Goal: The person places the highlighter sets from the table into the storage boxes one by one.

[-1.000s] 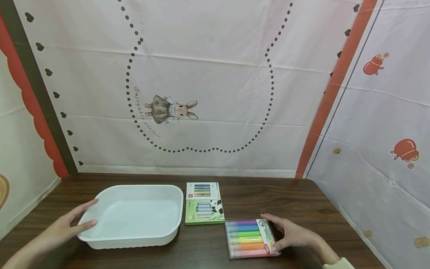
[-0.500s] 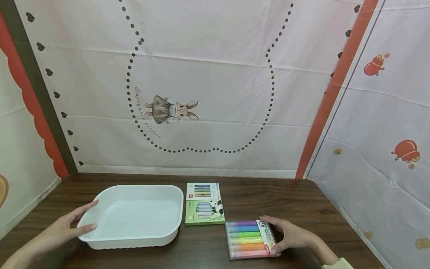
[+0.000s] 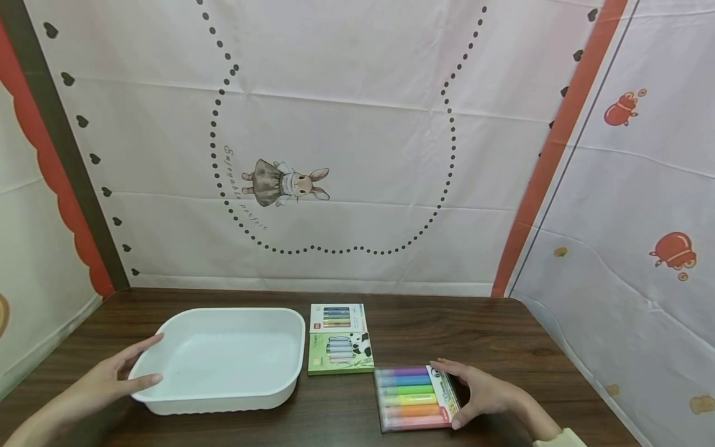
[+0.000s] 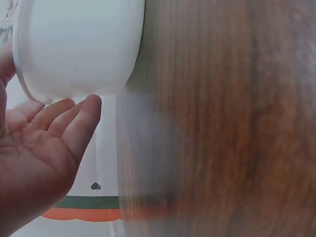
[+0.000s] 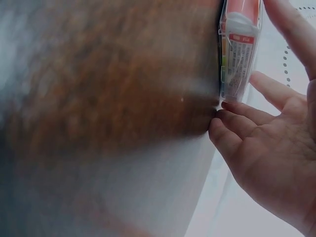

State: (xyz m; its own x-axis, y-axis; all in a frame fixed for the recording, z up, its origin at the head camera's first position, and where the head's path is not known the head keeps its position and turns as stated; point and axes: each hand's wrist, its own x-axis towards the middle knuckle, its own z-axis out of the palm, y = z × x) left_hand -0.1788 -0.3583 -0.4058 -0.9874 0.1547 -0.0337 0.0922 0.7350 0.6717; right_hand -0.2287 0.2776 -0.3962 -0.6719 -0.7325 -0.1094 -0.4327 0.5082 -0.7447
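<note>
A white rectangular tray stands on the left of the table. My left hand rests at its left end, with index finger and thumb over the rim. In the left wrist view, other fingertips touch the outside of the tray wall. To the right lies a clear pack of highlighters in rainbow colours. My right hand spans its right end, thumb at the near corner and a finger at the far one. In the right wrist view, the fingers are spread beside the pack's end, some touching the table.
Between tray and highlighters lie two flat pen boxes, a white one behind a green panda one. The dark wooden table is backed by a printed cloth, with more cloth at both sides.
My right thumb has shifted slightly toward the near corner of the highlighter pack. The left hand, tray and boxes stay as they were.
</note>
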